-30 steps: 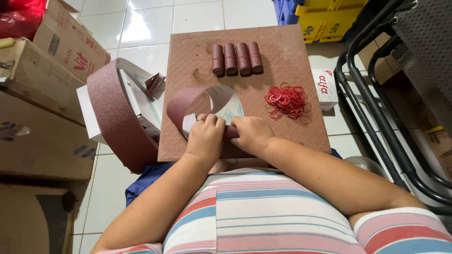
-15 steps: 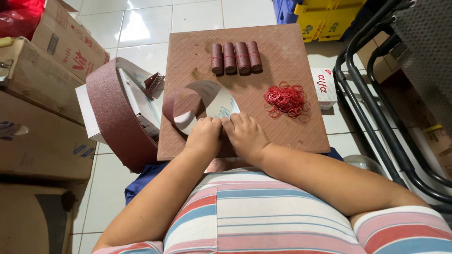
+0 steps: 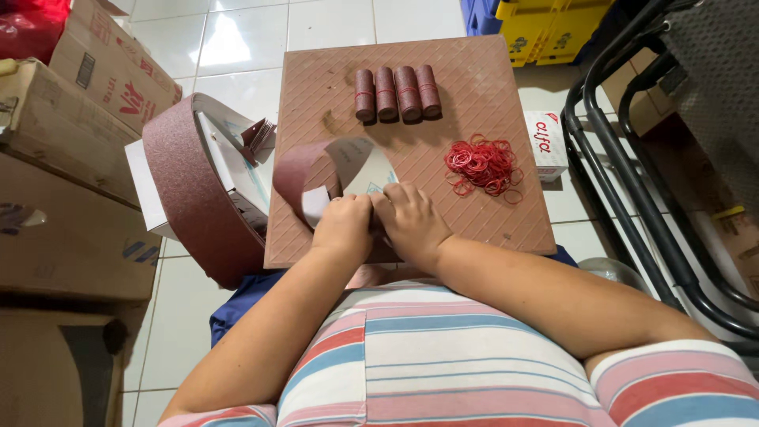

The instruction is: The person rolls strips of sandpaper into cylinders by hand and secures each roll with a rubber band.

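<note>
My left hand (image 3: pixel 344 228) and my right hand (image 3: pixel 413 221) are pressed together at the near edge of a brown board (image 3: pixel 490 158), both gripping one end of a strip of reddish-brown sandpaper (image 3: pixel 304 175). The strip curls up in a loop to the left of my hands, its pale backing showing inside. Several finished sandpaper rolls (image 3: pixel 397 92), each banded, lie side by side at the far end of the board. A pile of red rubber bands (image 3: pixel 482 166) sits on the board to the right of my hands.
A large coil of sandpaper belt (image 3: pixel 194 194) rests on a white box (image 3: pixel 146 186) to the left. Cardboard boxes (image 3: pixel 71 158) stack along the left side. A small white carton (image 3: pixel 547 144) lies right of the board, beside black metal tubing (image 3: pixel 632 198). Yellow crates (image 3: pixel 545 24) stand at the back.
The sandpaper strip has curled tighter into a loop and shifted left, and both hands have drawn closer together toward the board's near edge.
</note>
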